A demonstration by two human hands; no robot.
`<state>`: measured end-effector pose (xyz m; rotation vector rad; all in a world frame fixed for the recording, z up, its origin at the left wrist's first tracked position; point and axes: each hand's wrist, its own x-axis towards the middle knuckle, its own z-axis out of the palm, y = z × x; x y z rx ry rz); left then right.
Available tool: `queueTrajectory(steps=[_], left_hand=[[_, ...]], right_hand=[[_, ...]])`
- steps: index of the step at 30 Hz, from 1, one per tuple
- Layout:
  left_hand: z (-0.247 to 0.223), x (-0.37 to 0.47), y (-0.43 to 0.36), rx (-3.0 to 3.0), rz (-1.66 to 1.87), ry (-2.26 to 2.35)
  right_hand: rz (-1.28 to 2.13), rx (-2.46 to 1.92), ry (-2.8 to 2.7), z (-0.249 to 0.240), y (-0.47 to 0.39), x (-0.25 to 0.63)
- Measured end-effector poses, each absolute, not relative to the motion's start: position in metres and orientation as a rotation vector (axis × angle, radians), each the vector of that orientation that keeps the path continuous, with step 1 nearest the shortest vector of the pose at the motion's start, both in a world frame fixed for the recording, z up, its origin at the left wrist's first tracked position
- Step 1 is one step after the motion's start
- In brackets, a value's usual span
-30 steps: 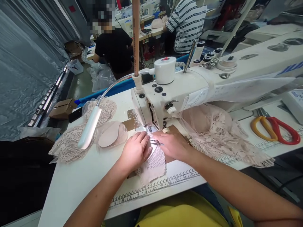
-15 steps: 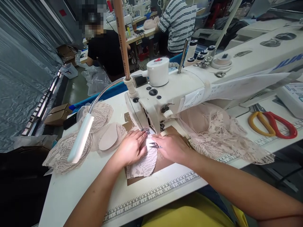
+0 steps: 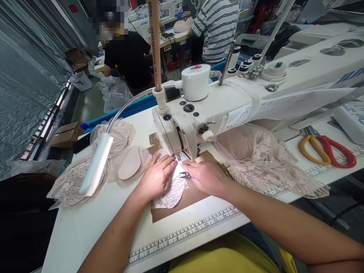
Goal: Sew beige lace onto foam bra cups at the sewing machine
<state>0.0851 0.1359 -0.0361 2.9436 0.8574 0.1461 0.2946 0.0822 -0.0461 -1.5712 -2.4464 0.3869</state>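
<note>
A pale pink lace piece [image 3: 171,195] lies on the brown plate of the sewing machine [image 3: 173,125], its far end under the needle area. My left hand [image 3: 159,175] rests flat on the lace, fingers stretched out toward the presser foot [image 3: 179,155]. Thread snips [image 3: 187,175] stick out from the palm side of my right hand [image 3: 209,177], which is closed around them. The fingertips of that hand touch the lace's right edge close to the foot. Most of the snips is hidden by the hand.
Lace cups [image 3: 82,182] are piled at the left beneath a lamp [image 3: 96,165]. More lace [image 3: 270,163] lies right of the machine, near red and yellow scissors [image 3: 327,151]. A ruler strip [image 3: 182,239] runs along the front edge. Two people sit at machines beyond.
The lace has slid away from me, farther under the machine head, and less of it shows at the front. My left hand has stayed flat on it; the right still holds the snips.
</note>
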Motion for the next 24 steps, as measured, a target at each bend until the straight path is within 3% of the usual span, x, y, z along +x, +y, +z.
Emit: queueTrajectory(steps=[13,24], left_hand=[[-0.039,0.083,0.146,2.903,0.263,0.809],[-0.050,0.080,0.140,2.833,0.246,1.045]], right_hand=[[0.355,-1.582,-2.519,-0.046,0.083,0.293],[0.421,-1.617,-2.411,-0.045,0.081,0.292]])
